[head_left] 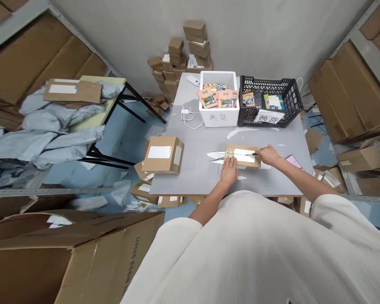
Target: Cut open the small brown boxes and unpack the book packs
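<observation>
A small cardboard box (229, 148) with a white label lies in front of me on the grey table. My left hand (229, 169) rests on its near left edge, fingers laid flat on the cardboard and holding nothing. At the right end, my right hand (267, 155) is closed around the handle of a utility knife (255, 153). The knife points left, lying along the top of the box over the label. White paper or plastic (215, 156) sticks out beside the box's left end. A larger cardboard box (160, 157) stands at the table's left edge.
A white bin (219, 118) of colourful packs and a black crate (289, 103) stand at the table's back. A phone (294, 162) lies at right. Stacked boxes (194, 31) rise behind. At left are a table of grey parcels (72, 137) and a large open carton (114, 249).
</observation>
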Demonstrator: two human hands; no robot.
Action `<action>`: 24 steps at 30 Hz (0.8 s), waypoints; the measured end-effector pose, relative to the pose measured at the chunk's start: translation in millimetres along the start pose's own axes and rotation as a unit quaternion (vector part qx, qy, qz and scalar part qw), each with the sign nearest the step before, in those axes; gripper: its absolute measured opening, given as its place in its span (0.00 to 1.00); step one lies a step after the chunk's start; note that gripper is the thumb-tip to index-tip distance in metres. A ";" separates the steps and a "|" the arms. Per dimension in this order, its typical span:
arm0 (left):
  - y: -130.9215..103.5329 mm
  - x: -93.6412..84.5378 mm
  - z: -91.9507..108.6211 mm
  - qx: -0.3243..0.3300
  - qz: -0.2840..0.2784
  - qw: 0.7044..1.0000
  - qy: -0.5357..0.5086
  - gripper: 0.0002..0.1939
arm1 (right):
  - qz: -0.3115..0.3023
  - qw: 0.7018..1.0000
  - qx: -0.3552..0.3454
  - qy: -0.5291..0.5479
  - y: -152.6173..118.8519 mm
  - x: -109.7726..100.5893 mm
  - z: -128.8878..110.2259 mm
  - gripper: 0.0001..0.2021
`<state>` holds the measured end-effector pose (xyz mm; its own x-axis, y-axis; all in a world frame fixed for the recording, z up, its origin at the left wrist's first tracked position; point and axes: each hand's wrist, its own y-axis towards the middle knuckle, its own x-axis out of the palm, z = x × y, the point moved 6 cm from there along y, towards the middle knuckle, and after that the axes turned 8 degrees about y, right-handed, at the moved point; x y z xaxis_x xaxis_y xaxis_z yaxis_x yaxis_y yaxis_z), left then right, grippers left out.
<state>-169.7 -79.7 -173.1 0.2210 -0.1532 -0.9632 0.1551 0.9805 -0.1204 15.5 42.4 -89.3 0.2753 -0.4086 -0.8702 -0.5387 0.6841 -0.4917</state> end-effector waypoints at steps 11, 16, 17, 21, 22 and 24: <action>5.5 -5.4 0.7 -0.014 -0.027 0.999 0.026 0.40 | 0.004 0.999 0.047 0.020 -52.0 21.8 74.1 0.20; 15.7 -13.3 3.3 -0.046 -0.021 0.998 0.039 0.34 | 0.018 0.995 0.072 0.062 -58.2 29.3 88.7 0.20; 19.3 -15.2 5.3 -0.053 -0.019 0.997 0.045 0.31 | 0.017 0.994 0.080 0.077 -61.2 31.9 92.5 0.20; 40.8 -20.4 23.9 -0.020 -0.025 0.997 0.065 0.26 | 0.021 0.983 0.112 0.145 -74.3 43.3 101.7 0.21; 47.3 -20.1 29.9 0.003 -0.035 0.997 0.067 0.27 | 0.024 0.980 0.114 0.159 -76.5 46.2 101.8 0.21; 60.1 -17.4 39.1 0.045 -0.067 0.994 0.068 0.29 | 0.030 0.976 0.113 0.183 -78.6 52.6 100.3 0.21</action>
<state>-126.5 -22.9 -154.2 0.0609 -0.2573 -0.9644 0.2615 0.9366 -0.2334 152.2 27.8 -99.7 -0.0761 -0.5241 -0.8483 -0.3451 0.8120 -0.4707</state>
